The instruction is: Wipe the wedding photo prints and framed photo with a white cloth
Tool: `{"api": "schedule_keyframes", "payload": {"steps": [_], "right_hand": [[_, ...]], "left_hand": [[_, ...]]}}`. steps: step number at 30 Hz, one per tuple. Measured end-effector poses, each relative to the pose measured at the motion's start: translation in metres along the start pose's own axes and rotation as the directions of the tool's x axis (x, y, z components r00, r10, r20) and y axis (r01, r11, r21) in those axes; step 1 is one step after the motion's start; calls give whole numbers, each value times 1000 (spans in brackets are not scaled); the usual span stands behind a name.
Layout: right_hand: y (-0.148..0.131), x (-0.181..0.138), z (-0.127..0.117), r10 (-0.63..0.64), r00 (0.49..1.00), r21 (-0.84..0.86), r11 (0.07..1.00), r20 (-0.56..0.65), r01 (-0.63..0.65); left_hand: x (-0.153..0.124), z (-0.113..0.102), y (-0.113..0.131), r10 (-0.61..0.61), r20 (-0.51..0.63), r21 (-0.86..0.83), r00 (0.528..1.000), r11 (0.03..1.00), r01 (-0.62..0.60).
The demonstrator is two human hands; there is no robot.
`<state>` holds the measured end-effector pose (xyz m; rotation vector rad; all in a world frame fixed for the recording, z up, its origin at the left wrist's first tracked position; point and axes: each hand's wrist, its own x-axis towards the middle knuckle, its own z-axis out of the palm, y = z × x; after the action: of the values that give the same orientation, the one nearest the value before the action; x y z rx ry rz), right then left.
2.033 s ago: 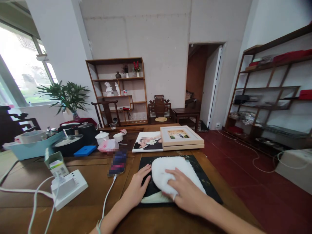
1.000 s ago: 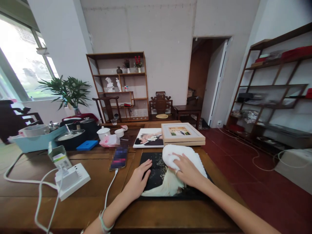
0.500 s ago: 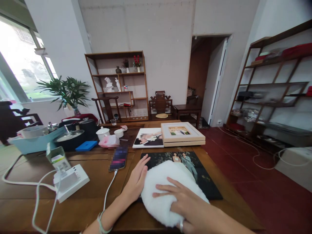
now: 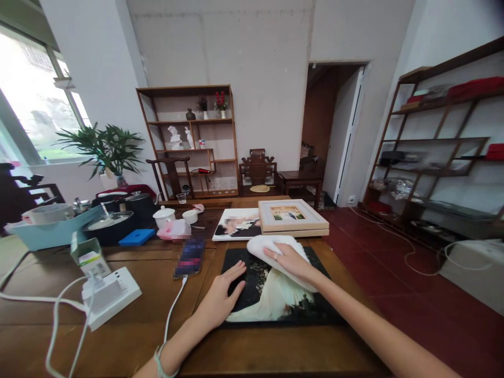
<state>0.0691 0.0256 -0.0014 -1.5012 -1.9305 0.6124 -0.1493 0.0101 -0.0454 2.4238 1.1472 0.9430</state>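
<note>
A large dark photo print (image 4: pixel 275 299) showing a white gown lies flat on the wooden table (image 4: pixel 149 294). My left hand (image 4: pixel 222 296) lies flat and open on the print's left edge, pinning it. My right hand (image 4: pixel 289 260) presses a fluffy white cloth (image 4: pixel 268 245) onto the print's far part, fingers bent over the cloth. A ring shows on one finger.
Beyond the print are two stacked framed photos (image 4: pixel 292 216) and an unframed photo (image 4: pixel 236 224). To the left lie a phone (image 4: pixel 189 258) on a white cable, a white power strip (image 4: pixel 108 295), a small box (image 4: pixel 87 256), tea ware (image 4: pixel 164 216), dark pots and a blue tray (image 4: pixel 55 228).
My right hand has swept the cloth back and forth over the print, from the near edge half a second ago to the far edge now. My left hand has stayed on the left edge.
</note>
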Motion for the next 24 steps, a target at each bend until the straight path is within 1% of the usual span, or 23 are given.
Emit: {"api": "schedule_keyframes", "payload": {"steps": [4,6,8,10,13,17,19,22,24], "right_hand": [[-25,33,27,-111,992,24,994,54,110],[-33,39,37,-166,983,26,986,78,165],[-34,37,40,-200,976,18,980,83,199],[-28,29,35,-214,973,8,977,82,214],[-6,12,17,-193,979,-17,981,72,194],[30,-10,-15,-85,996,-80,993,12,86],[43,-18,-27,-45,999,-111,993,-9,44],[52,-32,-35,-24,1000,-161,987,-12,21],[48,-46,-32,-35,999,-191,981,-4,34]], "left_hand": [[1,-2,3,-19,7,-3,1000,1000,19],[1,-2,3,-35,12,-1,999,999,35],[0,-2,3,-45,16,4,999,999,45],[1,-1,2,-46,22,4,999,999,46],[1,-1,2,-45,28,1,999,999,45],[2,-1,2,-35,21,-1,999,999,35],[2,-1,2,-33,15,2,999,999,33],[2,-2,3,-40,10,19,999,999,39],[2,-2,3,-41,6,29,999,999,41]]}}
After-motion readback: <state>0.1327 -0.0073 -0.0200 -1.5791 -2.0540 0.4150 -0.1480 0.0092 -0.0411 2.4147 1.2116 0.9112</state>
